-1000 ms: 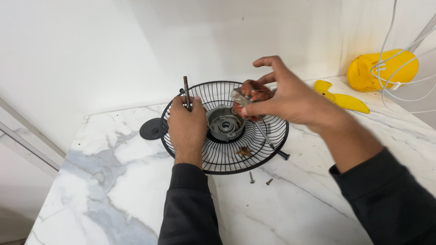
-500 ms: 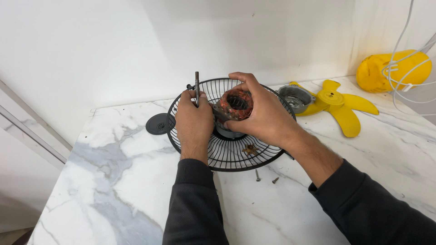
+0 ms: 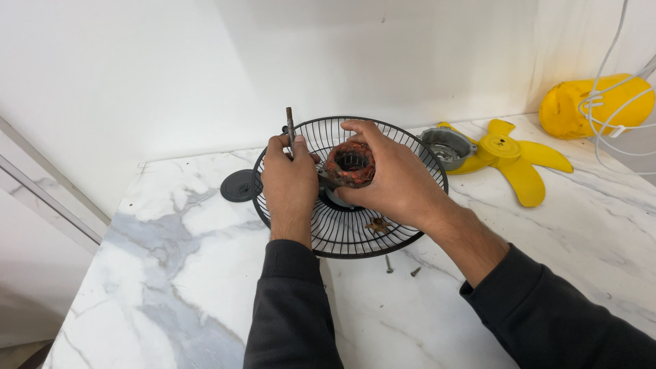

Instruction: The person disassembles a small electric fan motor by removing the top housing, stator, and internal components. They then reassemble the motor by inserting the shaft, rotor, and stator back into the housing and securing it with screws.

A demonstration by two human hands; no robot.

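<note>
A black wire fan guard (image 3: 400, 143) lies flat on the white marble table (image 3: 171, 273). My left hand (image 3: 288, 181) rests on the guard's left side and grips a thin metal tool (image 3: 290, 124) that sticks up. Over the middle of the guard, my right hand (image 3: 393, 179) holds a round motor core with orange copper windings (image 3: 350, 164). The guard's hub is hidden under my hands.
A yellow fan blade (image 3: 512, 158) and a grey metal motor cover (image 3: 447, 145) lie to the right. A yellow housing (image 3: 588, 106) with white cables sits at the far right. A black round cap (image 3: 238, 185) lies left of the guard; two screws (image 3: 400, 266) lie in front.
My right hand brought the wound motor core from the guard's right side to its centre. The grey cover now lies by the yellow blade. The left hand stayed with the tool.
</note>
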